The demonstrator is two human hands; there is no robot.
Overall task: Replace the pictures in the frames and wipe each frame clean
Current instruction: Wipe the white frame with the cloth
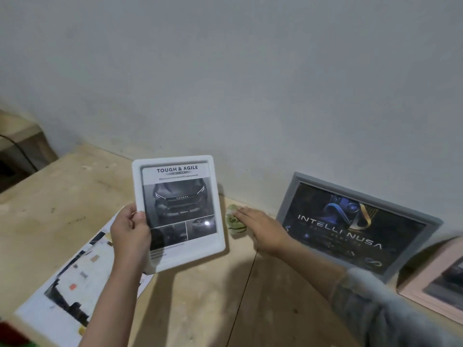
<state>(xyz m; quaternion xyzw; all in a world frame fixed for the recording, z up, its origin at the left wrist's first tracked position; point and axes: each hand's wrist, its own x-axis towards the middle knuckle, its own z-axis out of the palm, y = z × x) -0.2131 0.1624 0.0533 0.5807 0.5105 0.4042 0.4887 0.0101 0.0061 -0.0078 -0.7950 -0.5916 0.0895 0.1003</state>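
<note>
Left hand (pixel 130 231) grips white frame (pixel 178 211); right hand (pixel 263 229) touches cloth (pixel 234 222)

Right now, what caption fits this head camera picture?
Left hand holds a white frame upright while right hand touches the green cloth.

White frame (pixel 218 221), dark grey car print. Grey frame (pixel 288 196), black-blue-gold poster. Pink frame (pixel 426 279). Green cloth (pixel 234 224). Pale wood tabletop (pixel 213 296).

The right arm wears a grey sleeve (pixel 370 296) pushed back from the wrist; the left forearm (pixel 117 284) is bare.
</note>
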